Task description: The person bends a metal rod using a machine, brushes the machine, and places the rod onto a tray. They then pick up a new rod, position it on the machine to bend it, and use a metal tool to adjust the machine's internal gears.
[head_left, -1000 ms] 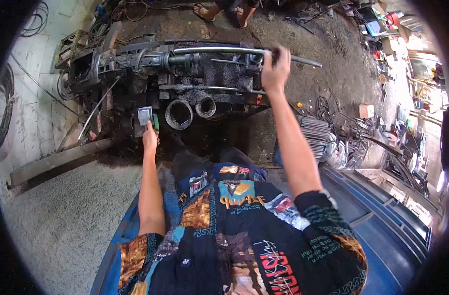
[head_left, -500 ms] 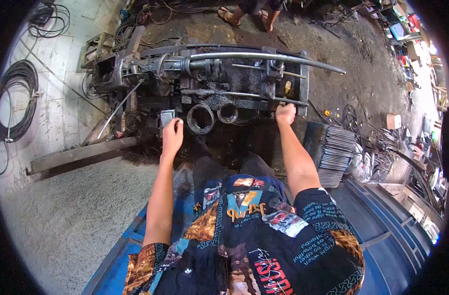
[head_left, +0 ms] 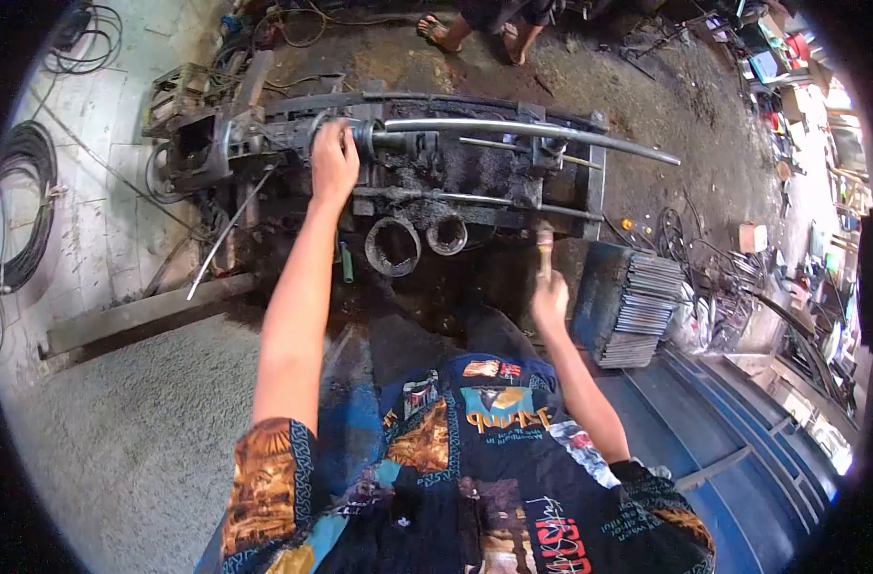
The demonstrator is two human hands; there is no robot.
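My right hand (head_left: 549, 304) is closed around the handle of a small brush (head_left: 545, 251), its head pointing away from me. The brush is apart from the near rail of a greasy metal machine (head_left: 427, 172). My left hand (head_left: 335, 165) reaches over the machine beside a round metal collar (head_left: 362, 137). Its fingers are bent together, and what they grip, if anything, is hidden. A long shiny bar (head_left: 542, 129) runs from the collar to the right. Two metal rings, a larger one (head_left: 392, 272) and a smaller one (head_left: 448, 251), hang at the machine's near side.
A stack of ribbed metal pieces (head_left: 642, 320) stands to the right. A thin rod (head_left: 228, 234) slants down at the left. Coiled cable (head_left: 21, 191) lies on pale tiles. Another person's feet (head_left: 441, 33) are beyond the machine. Clutter lines the far right.
My left hand has moved forward onto the machine near the collar. The right hand has drawn back from the near rail, and the brush now shows in it.
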